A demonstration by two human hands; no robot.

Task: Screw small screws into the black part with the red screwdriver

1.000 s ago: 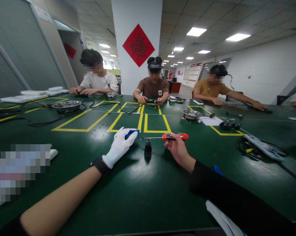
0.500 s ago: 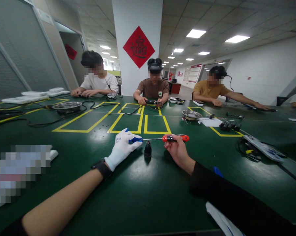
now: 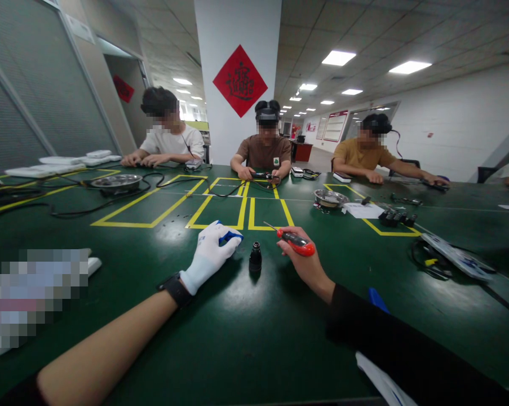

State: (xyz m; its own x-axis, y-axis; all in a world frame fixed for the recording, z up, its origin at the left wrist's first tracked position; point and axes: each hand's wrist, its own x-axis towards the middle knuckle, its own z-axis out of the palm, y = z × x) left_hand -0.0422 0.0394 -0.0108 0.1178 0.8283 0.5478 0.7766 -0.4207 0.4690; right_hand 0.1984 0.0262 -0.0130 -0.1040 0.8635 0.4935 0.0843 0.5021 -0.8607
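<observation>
A red-and-black screwdriver (image 3: 297, 242) is held in my right hand (image 3: 305, 265), with its thin metal shaft slanting up and to the left. My left hand (image 3: 212, 248) wears a white glove with blue fingers. Its thumb and fingertips curl together in a loose pinch; anything between them is too small to make out. Between my two hands, a black stepped cylindrical part (image 3: 255, 258) stands upright on the green table (image 3: 237, 338), its narrow end up. Neither hand touches it, and the screwdriver tip is apart from the left hand.
Metal bowls (image 3: 331, 198) stand farther back, with white paper (image 3: 362, 210) and several black parts (image 3: 395, 217) at right. A power strip (image 3: 452, 255) and cables lie far right. A blue object (image 3: 378, 300) lies beside my right sleeve. Three people sit opposite.
My right hand has drawn the screwdriver tip away from my left glove and turned it, so the tip points up-left and the handle tilts down. The black part stands where it was.
</observation>
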